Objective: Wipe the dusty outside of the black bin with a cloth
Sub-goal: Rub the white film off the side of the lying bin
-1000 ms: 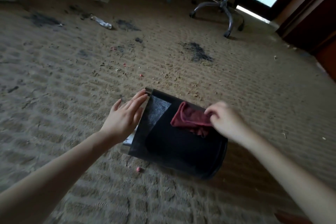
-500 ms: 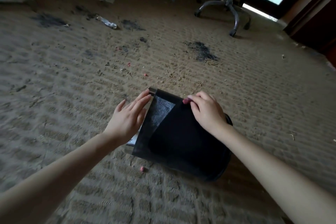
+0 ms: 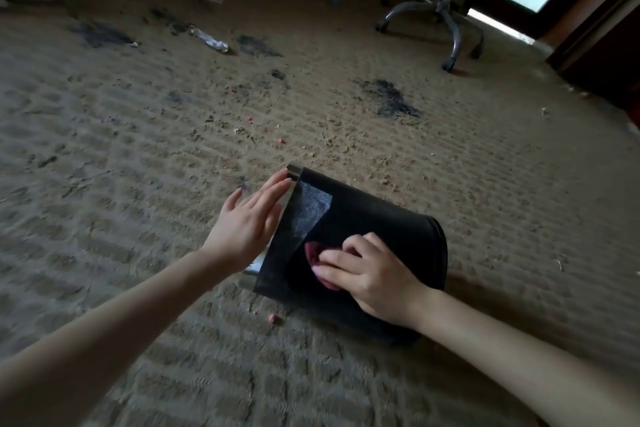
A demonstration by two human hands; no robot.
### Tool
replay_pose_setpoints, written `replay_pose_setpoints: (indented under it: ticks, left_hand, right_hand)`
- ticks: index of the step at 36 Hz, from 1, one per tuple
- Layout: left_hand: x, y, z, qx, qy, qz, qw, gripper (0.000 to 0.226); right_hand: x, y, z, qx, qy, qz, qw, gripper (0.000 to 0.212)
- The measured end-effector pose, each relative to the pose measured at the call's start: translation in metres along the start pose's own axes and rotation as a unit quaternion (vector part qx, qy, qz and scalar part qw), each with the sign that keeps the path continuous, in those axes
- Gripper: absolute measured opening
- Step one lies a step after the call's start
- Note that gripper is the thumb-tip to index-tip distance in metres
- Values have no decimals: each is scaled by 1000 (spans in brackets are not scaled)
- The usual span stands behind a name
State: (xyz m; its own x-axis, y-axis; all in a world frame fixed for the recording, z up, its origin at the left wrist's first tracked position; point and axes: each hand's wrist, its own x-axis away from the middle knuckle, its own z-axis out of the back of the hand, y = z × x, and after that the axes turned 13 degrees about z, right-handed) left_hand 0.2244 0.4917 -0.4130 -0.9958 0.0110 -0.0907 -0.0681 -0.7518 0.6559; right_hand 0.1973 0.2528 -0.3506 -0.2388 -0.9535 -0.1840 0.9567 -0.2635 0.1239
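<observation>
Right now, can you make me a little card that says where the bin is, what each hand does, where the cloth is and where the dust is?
black bin: lying on its side on the carpet
left hand: flat, fingers straight, against the bin's rim end
right hand: fingers curled over the cloth, pressing it on the bin's side
red cloth: bunched under the right hand
dusty patch: grey, near the rim, just beyond the cloth, not yet wiped
around: dark stains on the carpet; office chair far off
</observation>
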Motion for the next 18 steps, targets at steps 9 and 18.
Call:
replay_pose_setpoints:
  ticks: [9,18]
  left_hand:
    - [1,-2,-1,-2,-2,2,1000,55]
    - [-1,0,0,13,-14,11,1000,56]
  right_hand:
    - [-47,93,-16,-58,84,-237,966,26]
    - [-6,22,-6,-12,74,-89,993,38]
